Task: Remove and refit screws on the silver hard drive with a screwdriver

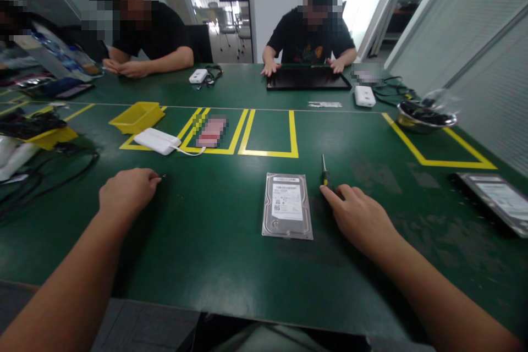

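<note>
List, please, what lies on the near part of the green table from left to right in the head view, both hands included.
In order: left hand → hard drive → screwdriver → right hand, its fingertip at the screwdriver's handle → second drive near the right edge.

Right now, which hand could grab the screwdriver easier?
The right hand, probably. Its fingertips lie at the handle of the screwdriver, just right of the hard drive. The left hand is curled far off on the drive's other side, by a tiny dark bit on the table.
</note>
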